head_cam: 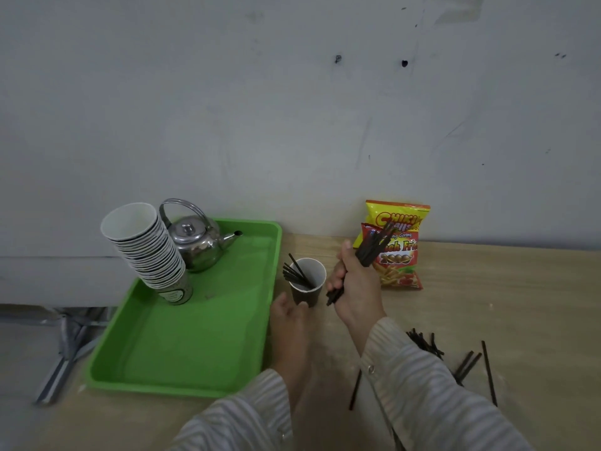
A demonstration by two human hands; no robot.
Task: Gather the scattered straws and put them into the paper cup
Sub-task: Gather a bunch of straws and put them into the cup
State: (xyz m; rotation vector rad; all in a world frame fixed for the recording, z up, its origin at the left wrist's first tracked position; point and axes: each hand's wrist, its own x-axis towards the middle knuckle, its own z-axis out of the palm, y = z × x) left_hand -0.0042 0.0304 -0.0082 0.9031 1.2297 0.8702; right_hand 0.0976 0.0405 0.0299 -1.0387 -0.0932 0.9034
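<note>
A dark paper cup (pixel 307 281) with a white inside stands on the wooden table, just right of the green tray. Several black straws (pixel 296 274) lean in it toward the left. My right hand (pixel 356 284) is just right of the cup, shut around a bundle of black straws (pixel 370 247) that points up and to the right. My left hand (pixel 289 315) rests on the table with its fingertips at the cup's base. More black straws (pixel 426 343) lie scattered on the table at the right, partly hidden by my right sleeve.
A green tray (pixel 195 336) at the left carries a leaning stack of paper cups (pixel 146 249) and a steel kettle (pixel 195 244). Two snack bags (pixel 398 245) lean on the wall behind my right hand. The table's left edge runs beside the tray.
</note>
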